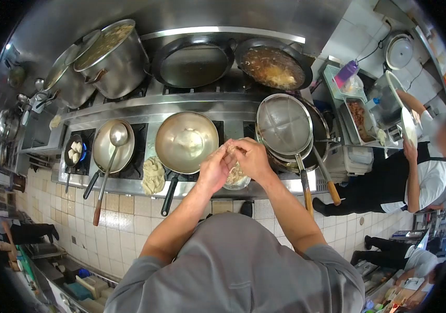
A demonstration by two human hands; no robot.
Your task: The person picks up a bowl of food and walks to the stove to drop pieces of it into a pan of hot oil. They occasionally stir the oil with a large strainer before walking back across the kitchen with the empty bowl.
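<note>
Pale food (231, 149) held between half-curled left hand (214, 170) and pinched right hand (252, 160), above bowl (238, 186). Hands best kept low, centred, so loose bits are caught; pan (180, 140) at left best avoided.

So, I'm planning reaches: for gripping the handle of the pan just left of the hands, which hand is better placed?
Probably the left hand: it is nearer the handle. The right hand is farther off, with the left in between. Both are close together above the bowl.
</note>
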